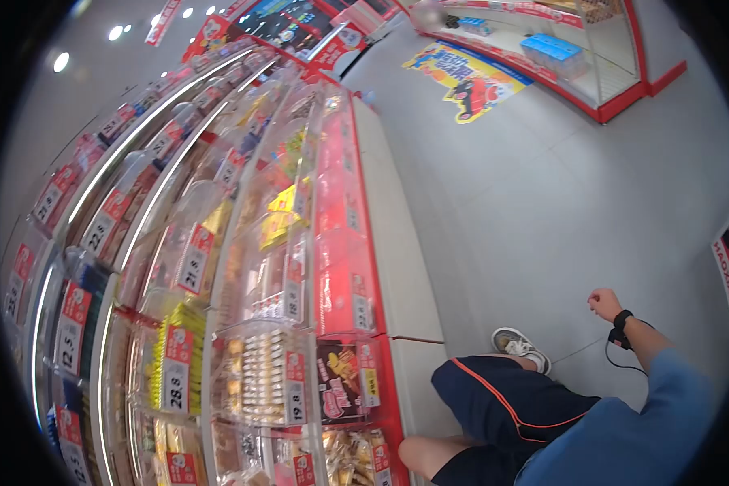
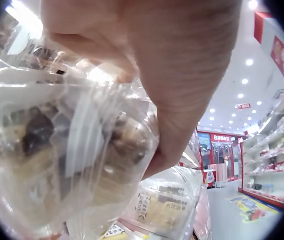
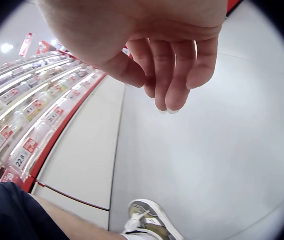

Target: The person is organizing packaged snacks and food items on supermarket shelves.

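In the left wrist view my left hand [image 2: 177, 60] reaches down among clear plastic packets of snacks. A transparent packet [image 2: 42, 150] with brown and pale yellow pieces inside fills the near left, overlapping the hand. Most of the fingers are hidden, so I cannot tell whether they grip it. Another clear packet [image 2: 164, 200], printed with dark characters, lies below the hand. The head view does not include the left hand. My right hand [image 3: 167, 55] hangs over the grey floor, its fingers loosely curled around nothing. A black band [image 1: 622, 320] circles that wrist.
Tiered shelves with clear bins [image 1: 263, 275] and red-and-white price tags run along the left. A pale base ledge [image 1: 401, 235] borders the grey floor [image 1: 535, 219]. Across the aisle stands a red-edged display case [image 1: 616, 89], near a colourful floor sticker [image 1: 470, 77].
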The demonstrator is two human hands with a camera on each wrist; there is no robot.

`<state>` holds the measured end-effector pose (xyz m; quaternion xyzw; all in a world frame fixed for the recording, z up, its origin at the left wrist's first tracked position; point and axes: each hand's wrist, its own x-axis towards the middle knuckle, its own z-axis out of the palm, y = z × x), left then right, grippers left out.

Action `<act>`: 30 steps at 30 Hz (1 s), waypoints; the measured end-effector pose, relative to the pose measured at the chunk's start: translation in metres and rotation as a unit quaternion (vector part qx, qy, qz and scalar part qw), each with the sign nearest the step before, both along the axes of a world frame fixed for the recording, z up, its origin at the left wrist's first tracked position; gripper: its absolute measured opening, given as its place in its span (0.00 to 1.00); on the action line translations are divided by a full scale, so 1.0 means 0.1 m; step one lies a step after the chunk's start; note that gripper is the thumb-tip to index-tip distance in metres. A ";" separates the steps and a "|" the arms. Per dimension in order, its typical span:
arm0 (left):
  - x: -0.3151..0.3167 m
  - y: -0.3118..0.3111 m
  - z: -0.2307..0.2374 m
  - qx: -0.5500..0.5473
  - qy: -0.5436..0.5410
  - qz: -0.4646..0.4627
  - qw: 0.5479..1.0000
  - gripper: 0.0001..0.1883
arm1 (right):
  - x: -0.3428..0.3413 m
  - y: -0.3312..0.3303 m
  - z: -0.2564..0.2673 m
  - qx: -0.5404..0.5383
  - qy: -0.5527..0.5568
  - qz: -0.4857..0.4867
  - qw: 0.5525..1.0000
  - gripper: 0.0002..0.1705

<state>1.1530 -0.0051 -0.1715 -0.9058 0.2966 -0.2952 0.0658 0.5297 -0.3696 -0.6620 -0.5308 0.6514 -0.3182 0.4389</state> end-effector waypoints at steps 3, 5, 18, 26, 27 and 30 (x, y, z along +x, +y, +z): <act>-0.56 -0.18 0.11 0.020 -0.044 -0.104 0.993 0.48 | 0.51 -0.43 0.65 -0.101 -0.038 0.064 0.992 0.09; -0.71 -0.16 0.05 0.018 -0.046 -0.114 0.992 0.47 | 0.95 -0.59 1.25 -0.134 -0.112 0.118 0.977 0.09; -1.95 -0.26 -0.26 0.013 -0.092 -0.413 0.906 0.30 | 3.32 0.50 3.96 0.243 -0.322 0.680 0.612 0.36; -2.05 -0.35 -1.06 0.085 0.033 -0.459 0.884 0.13 | 3.52 1.02 3.36 0.436 -0.290 0.662 0.536 0.39; -1.99 -0.37 -1.11 0.086 0.024 -0.469 0.879 0.13 | 3.55 1.00 3.29 0.440 -0.308 0.657 0.529 0.40; -1.88 -0.35 -1.27 0.076 0.029 -0.476 0.875 0.13 | 3.57 1.05 3.12 0.454 -0.323 0.644 0.524 0.44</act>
